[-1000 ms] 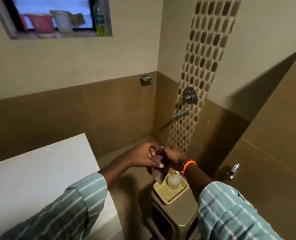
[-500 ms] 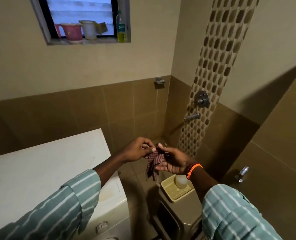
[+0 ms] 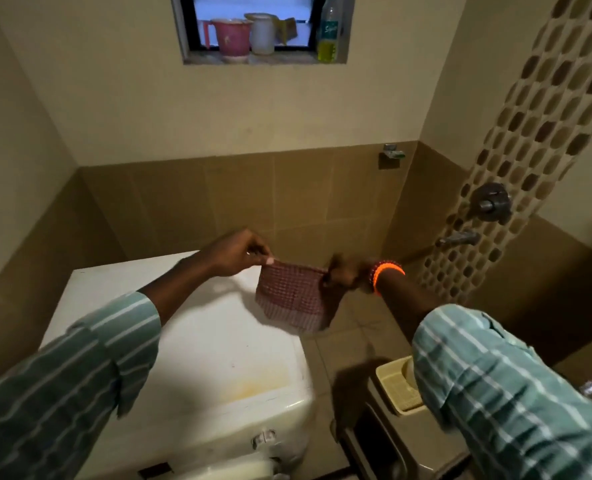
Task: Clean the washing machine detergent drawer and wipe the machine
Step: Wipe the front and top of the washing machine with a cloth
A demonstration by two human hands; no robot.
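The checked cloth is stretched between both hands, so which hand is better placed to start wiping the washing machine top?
Left, probably. The left hand holds the checked cloth above the washing machine top; the right hand is out over the floor.

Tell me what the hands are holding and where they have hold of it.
Both hands hold one checked cloth by its top edge: the left hand pinches the left corner, the right hand grips the right corner, so it hangs spread between them.
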